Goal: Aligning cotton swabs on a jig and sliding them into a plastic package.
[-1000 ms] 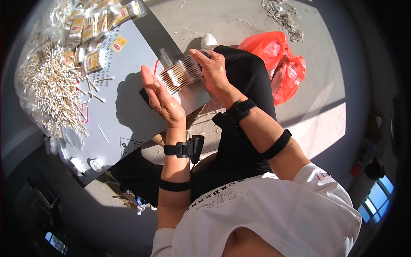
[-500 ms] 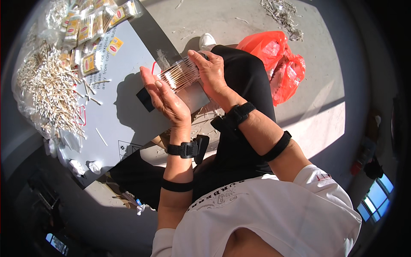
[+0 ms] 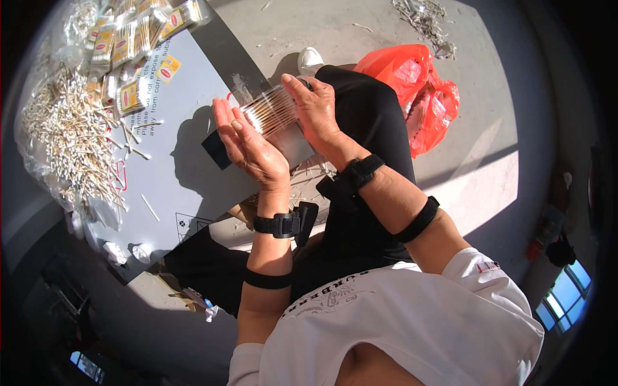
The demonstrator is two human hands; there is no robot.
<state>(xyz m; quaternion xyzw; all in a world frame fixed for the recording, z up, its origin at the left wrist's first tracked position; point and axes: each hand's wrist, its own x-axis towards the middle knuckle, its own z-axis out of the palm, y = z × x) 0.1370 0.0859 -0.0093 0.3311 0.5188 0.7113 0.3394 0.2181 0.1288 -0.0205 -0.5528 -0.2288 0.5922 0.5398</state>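
1. We hold a flat row of cotton swabs (image 3: 273, 112) between our two hands, above the worktop (image 3: 132, 209) near its corner.
2. Our right hand (image 3: 314, 110) grips the far end of the row, thumb on top.
3. Our left hand (image 3: 252, 153) is at the opposite end, fingers nearly straight; we cannot tell whether it grips.
4. Left of us, loose swabs (image 3: 71, 132) lie heaped on the worktop, with filled packets (image 3: 132, 95) just beyond and a yellow card (image 3: 168, 69) beside them.
5. A red plastic bag (image 3: 418, 106) stands right of our leg.
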